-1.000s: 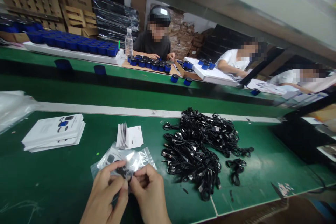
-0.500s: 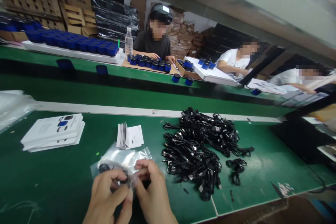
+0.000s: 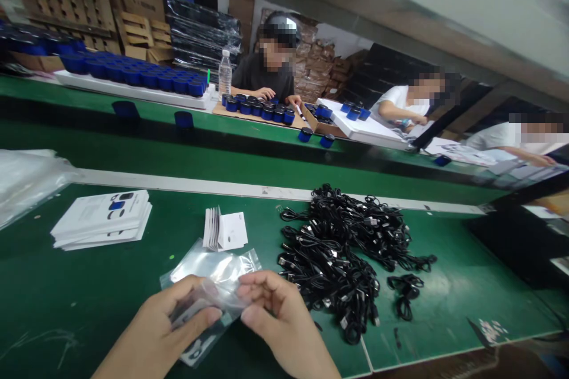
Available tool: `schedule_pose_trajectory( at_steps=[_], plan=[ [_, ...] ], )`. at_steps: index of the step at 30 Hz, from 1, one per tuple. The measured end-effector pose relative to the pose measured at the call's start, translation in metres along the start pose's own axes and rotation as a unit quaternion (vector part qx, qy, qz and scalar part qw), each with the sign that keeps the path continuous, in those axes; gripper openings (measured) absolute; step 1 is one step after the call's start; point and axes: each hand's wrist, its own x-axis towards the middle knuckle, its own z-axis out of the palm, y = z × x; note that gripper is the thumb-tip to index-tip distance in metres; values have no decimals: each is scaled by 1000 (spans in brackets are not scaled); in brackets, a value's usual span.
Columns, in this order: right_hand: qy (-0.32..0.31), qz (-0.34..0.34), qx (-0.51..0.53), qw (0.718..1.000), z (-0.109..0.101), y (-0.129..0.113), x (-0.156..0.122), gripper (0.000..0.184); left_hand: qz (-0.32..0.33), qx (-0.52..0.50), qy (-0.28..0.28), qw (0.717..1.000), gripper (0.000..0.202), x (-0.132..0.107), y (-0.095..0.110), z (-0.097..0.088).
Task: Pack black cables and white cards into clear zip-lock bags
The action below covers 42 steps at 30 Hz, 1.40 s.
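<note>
My left hand (image 3: 178, 317) grips a clear plastic bag (image 3: 208, 334) between thumb and fingers. Through the plastic, below that hand, a white printed paper with dark pictures shows in part. My right hand (image 3: 275, 311) is at the bag's right edge, thumb and fingers closed on the film. More clear bags (image 3: 189, 263) lie flat on the table just beyond both hands. Behind them stands a folded white leaflet bundle (image 3: 233, 231). A large heap of black USB cables (image 3: 338, 249) lies right of my right hand.
A stack of printed booklets (image 3: 102, 219) lies at left, with plastic film (image 3: 31, 183) behind it. One bundled cable (image 3: 404, 293) sits apart at right. On the raised shelf are blue-and-black jars (image 3: 142, 76) and a bottle (image 3: 224, 74). Several co-workers sit beyond.
My hands have shifted on the bag, and the left hand now lies further over it. The black item seen at my left fingers is no longer visible. The view has moved slightly left.
</note>
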Motion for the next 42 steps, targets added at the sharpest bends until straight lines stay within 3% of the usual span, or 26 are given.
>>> schedule_pose_trajectory(
  at_steps=[2, 5, 9, 15, 26, 29, 34, 39, 42],
  plan=[
    [16, -16, -29, 999, 0, 1, -3, 14, -35, -72, -10, 997, 32, -2, 2, 3],
    [45, -42, -49, 997, 2, 4, -4, 22, -67, -127, 4, 990, 39, -5, 3, 4],
    [62, -85, -99, 990, 4, 1, -4, 21, -20, -68, 34, 997, 36, -6, 2, 0],
    [83, -168, -172, 967, 4, -2, -6, 21, 24, -54, 5, 998, 32, -5, 0, -4],
    [61, -143, -169, 973, 3, 5, -5, 17, -9, -114, 27, 993, 26, -7, 6, 5],
    [67, -158, -189, 967, 4, 7, -6, 18, -11, -87, 20, 996, 28, -7, 3, 6],
    [38, -126, -184, 974, 5, 10, -5, 17, -9, -57, 34, 998, 30, -7, -4, 8],
    [120, -134, -82, 980, 17, 21, 0, 25, -10, -125, 13, 992, 31, -8, -5, 23],
    [140, -144, -82, 976, 27, 33, 0, 23, -13, -136, 62, 989, 29, -9, -10, 34]
  ],
)
